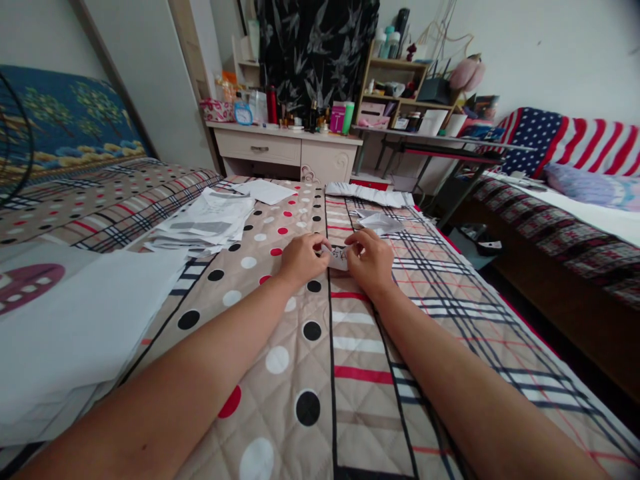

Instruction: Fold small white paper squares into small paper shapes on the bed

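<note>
Both my arms reach out over a quilted bedspread with dots on one half and plaid on the other. My left hand and my right hand meet at the middle of the bed. Their fingers are curled and pinch a small folded piece of white paper with dark print, held between them just above the quilt. Most of the paper is hidden by the fingers.
A loose stack of printed papers lies to the left, with a single sheet behind it. More paper pieces lie ahead. White sheets cover the near left. A desk, shelves and another bed stand beyond.
</note>
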{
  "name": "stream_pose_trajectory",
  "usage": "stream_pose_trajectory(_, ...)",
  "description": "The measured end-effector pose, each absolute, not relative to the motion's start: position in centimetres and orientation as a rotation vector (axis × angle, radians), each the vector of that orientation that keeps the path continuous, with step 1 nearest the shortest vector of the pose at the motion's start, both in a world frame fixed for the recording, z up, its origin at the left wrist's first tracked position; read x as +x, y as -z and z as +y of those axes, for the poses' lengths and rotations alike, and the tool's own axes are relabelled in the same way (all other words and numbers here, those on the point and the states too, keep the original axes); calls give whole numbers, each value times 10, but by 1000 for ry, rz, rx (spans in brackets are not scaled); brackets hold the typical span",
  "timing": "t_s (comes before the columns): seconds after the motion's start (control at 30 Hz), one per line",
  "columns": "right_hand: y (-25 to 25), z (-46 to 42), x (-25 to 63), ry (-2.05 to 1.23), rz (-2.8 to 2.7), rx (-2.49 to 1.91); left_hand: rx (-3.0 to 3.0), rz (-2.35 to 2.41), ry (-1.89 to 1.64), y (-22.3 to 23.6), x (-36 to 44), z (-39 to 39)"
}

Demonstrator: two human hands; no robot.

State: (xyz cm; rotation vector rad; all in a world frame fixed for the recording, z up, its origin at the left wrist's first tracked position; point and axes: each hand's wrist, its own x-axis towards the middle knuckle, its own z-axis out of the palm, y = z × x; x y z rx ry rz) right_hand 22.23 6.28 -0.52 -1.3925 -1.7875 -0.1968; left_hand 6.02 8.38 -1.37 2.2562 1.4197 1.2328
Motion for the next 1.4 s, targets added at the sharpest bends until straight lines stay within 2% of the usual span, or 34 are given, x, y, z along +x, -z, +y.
stream_pose_trajectory(0.17,5,69,241,126,-1853,-1349,2546,1288,-994,13,49,87)
stream_pose_trajectory(0.37,9,78,247,112,-1912,-1333,2723,1398,-1084,11,37,97)
stream_pose_trajectory(0.53,10,73,241,190,-1947,-1463,2796,1412,-970,9,41,91)
stream_pose_trajectory(0.7,10,72,235,270,-2118,-1346,2698,1412,-984,11,46,91)
stream_pose_trajectory(0.9,11,76,235,223,-2197,-1338,2359,1236,-1162,23,37,111)
stream_pose_trajectory(1.23,11,76,229,169,-2271,-1228,2777,1581,-672,-7,54,81)
stream_pose_trajectory(1.4,14,78,230,-3,-2084,-1418,2775,1503,-785,1,50,86)
